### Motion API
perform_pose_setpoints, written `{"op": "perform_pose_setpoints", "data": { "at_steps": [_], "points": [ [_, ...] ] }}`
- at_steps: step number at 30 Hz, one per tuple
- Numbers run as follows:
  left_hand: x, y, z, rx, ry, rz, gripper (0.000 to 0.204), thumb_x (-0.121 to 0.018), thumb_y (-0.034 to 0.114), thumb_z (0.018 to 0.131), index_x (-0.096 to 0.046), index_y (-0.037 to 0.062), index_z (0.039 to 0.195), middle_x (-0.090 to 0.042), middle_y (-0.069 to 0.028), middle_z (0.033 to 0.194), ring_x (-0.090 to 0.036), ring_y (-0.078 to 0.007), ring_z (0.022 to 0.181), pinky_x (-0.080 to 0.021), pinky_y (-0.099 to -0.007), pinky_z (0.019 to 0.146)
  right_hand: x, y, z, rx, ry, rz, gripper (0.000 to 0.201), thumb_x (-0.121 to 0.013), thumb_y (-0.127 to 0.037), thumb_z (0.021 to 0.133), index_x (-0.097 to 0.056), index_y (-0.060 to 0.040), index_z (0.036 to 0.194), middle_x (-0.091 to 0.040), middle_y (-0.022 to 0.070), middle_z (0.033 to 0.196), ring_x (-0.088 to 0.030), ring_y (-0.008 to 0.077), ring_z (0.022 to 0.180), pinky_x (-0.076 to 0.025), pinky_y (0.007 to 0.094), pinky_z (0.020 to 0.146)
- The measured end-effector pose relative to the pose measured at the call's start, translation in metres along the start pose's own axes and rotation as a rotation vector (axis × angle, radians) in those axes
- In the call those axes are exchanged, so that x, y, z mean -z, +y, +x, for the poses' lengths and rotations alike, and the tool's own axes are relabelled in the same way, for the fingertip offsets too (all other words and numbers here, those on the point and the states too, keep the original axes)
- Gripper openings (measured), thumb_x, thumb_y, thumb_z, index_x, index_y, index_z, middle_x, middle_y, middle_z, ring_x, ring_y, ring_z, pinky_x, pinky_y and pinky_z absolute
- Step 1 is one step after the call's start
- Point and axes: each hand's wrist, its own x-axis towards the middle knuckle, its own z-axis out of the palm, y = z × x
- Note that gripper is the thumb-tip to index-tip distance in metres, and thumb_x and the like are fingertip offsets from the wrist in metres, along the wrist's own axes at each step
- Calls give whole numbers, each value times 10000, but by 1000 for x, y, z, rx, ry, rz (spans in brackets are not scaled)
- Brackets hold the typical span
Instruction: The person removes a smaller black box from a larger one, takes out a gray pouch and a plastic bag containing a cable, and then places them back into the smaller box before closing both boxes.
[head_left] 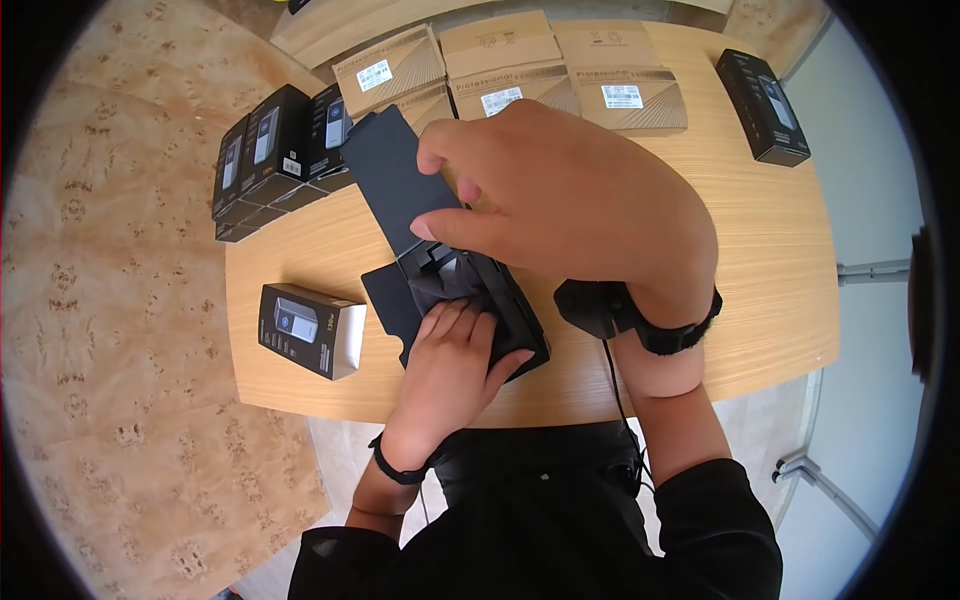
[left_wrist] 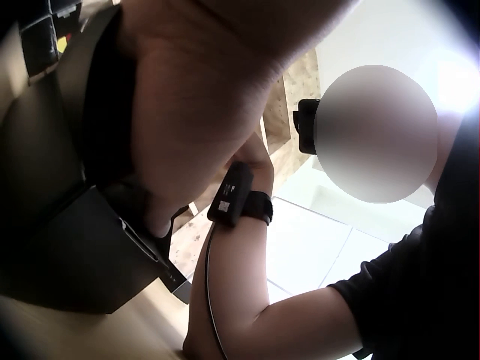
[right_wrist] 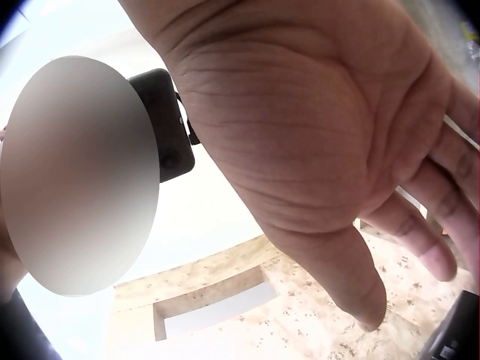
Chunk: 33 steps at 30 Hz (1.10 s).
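Note:
An opened black cardboard box (head_left: 520, 315) lies at the near middle of the table in the head view, its long lid flap (head_left: 388, 175) folded back and a side flap (head_left: 388, 305) spread to the left. My left hand (head_left: 445, 350) rests on the dark interior with fingers stretched forward and thumb out toward the right wall. The left wrist view shows that thumb beside the box (left_wrist: 90, 251); the other fingers are hidden there. Raised above the box, my right hand (head_left: 520, 190) has its thumb and fingers apart. Its palm (right_wrist: 300, 142) faces the right wrist camera and holds nothing.
A closed black box (head_left: 310, 330) with a product picture lies left on the table (head_left: 760, 270). Several similar boxes (head_left: 265, 150) are stacked at back left. Brown cartons (head_left: 625, 95) line the back, and another black box (head_left: 762, 108) lies at back right.

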Motion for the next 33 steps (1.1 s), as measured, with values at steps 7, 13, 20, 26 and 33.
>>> {"op": "perform_pose_setpoints", "data": {
  "at_steps": [7, 13, 20, 26, 33],
  "points": [
    [19, -8, -6, -73, 101, -83, 338, -771, 286, 922, -689, 11, 1101, -690, -201, 1188, -622, -388, 1158, -461, -464, 1042, 4, 0, 1, -4, -37, 29, 330, -768, -311, 902, -655, -43, 1059, -694, 128, 842, -682, 335, 856, -536, 439, 757],
    [45, -37, -33, 149, 257, -87, 199, -786, 100, 866, -711, 61, 1045, -707, -91, 1096, -639, -333, 1048, -478, -428, 985, 2, -1, -1, 18, 14, -39, 301, -751, -306, 898, -640, -55, 1021, -677, 116, 854, -678, 315, 897, -547, 443, 769],
    [42, -30, -18, 52, 145, -38, 220, -823, 101, 827, -727, 68, 1021, -703, -64, 1021, -636, -328, 1028, -488, -442, 983, 1, -1, 1, -34, -46, 30, 339, -800, -300, 895, -676, -50, 1087, -699, 99, 786, -689, 299, 799, -531, 408, 705],
    [31, -30, -5, 42, 142, -41, 227, -843, 122, 798, -772, 71, 1007, -702, -64, 1000, -632, -326, 1041, -496, -451, 992, -2, -2, 0, 14, 17, -12, 330, -800, -300, 892, -672, -54, 1070, -703, 98, 786, -678, 308, 782, -528, 412, 700],
    [29, -25, 8, 36, 56, 12, 242, -853, 103, 751, -759, 68, 971, -686, -66, 997, -610, -324, 1099, -467, -449, 1042, -1, -1, 3, -12, -50, -4, 337, -798, -311, 893, -668, -55, 1069, -706, 95, 797, -678, 304, 790, -524, 407, 698]
  ]
}}
